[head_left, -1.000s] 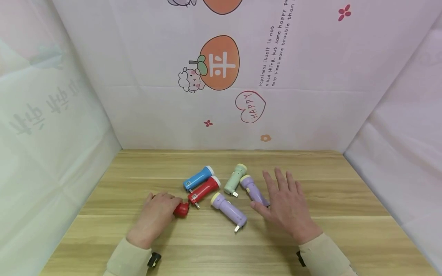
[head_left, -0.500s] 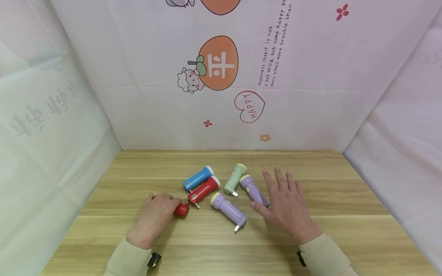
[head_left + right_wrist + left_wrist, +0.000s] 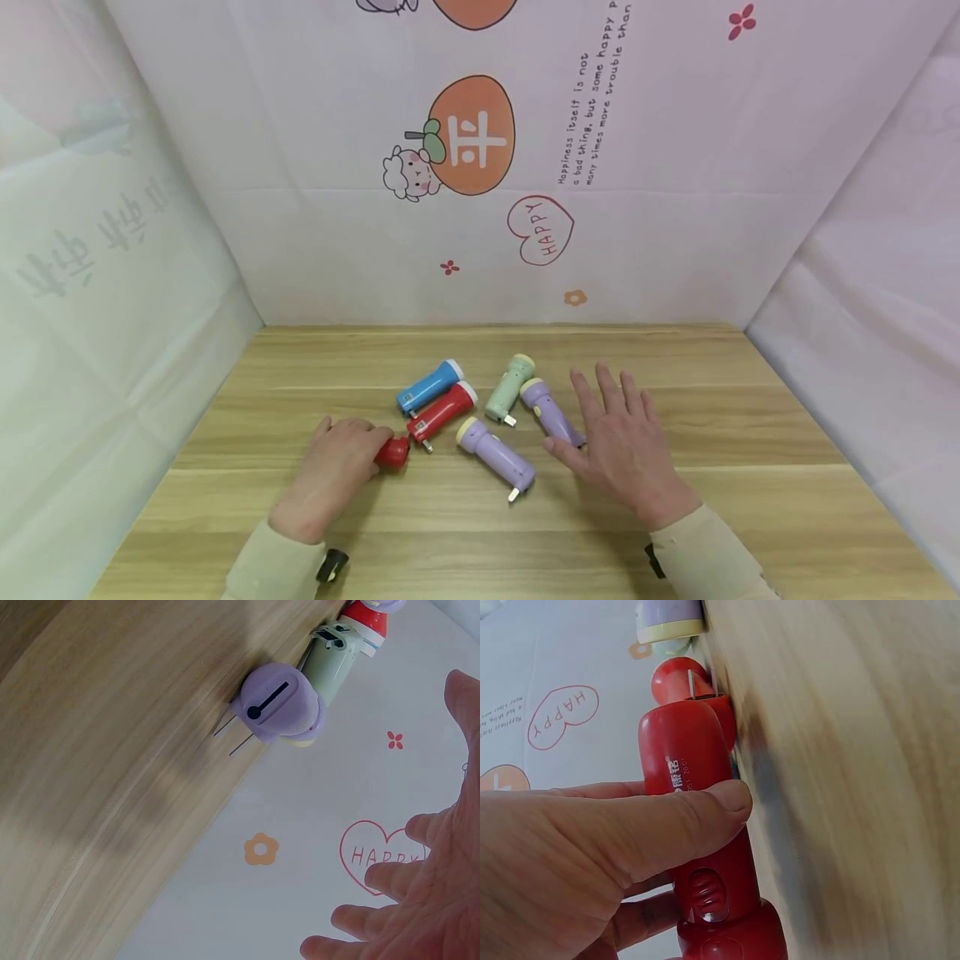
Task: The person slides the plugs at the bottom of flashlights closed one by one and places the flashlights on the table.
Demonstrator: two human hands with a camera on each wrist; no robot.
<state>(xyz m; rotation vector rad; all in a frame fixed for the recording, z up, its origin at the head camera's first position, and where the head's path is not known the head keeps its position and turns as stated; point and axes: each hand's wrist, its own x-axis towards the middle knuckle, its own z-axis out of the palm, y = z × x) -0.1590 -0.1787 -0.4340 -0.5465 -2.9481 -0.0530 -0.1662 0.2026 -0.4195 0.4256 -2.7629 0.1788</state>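
Observation:
My left hand (image 3: pixel 337 467) grips a red flashlight (image 3: pixel 705 832) at the left of the group. In the left wrist view the thumb lies across its body, above the ridged switch; in the head view only a red end shows past the fingers. My right hand (image 3: pixel 626 446) is spread with straight fingers, palm down, beside a purple flashlight (image 3: pixel 551 414). In the right wrist view that hand holds nothing, and two metal prongs stick out of the purple flashlight's end (image 3: pixel 274 705).
Between the hands lie a blue flashlight (image 3: pixel 431 387), another red flashlight (image 3: pixel 442 414), a green flashlight (image 3: pixel 510 388) and a second purple flashlight (image 3: pixel 497 457). They rest on a wood-grain table (image 3: pixel 420 542). A printed white cloth (image 3: pixel 337 250) stands behind, with cloth at both sides.
Both hands keep their places and the flashlights lie as before. The head view has shifted very slightly.

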